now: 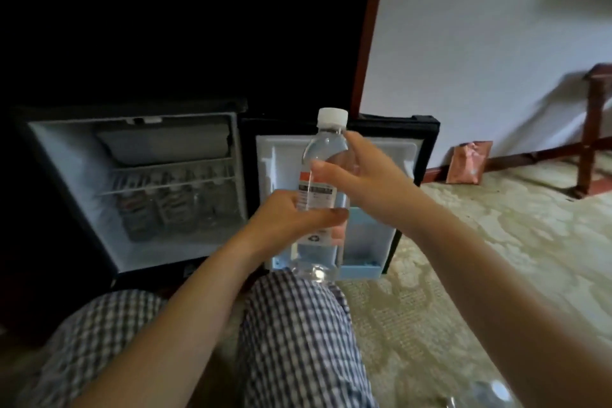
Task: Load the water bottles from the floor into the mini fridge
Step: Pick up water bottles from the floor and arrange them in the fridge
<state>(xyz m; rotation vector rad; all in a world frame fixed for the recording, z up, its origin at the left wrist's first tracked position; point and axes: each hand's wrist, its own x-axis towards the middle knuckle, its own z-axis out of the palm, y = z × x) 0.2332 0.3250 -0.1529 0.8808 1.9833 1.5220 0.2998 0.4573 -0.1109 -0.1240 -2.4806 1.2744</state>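
left hand (298, 219): fingers curled round upright clear plastic white-capped water bottle (326, 147) | right hand (361, 175): fingers pinch its shoulder | black mini fridge (66, 159) open behind

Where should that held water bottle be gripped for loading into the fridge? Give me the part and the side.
Grip the water bottle round its straight labelled middle, from its left, as the left hand does. It stands upright, cap up; the shoulder under the right hand tapers and may slip, while a middle grip leaves the base free for setting down.
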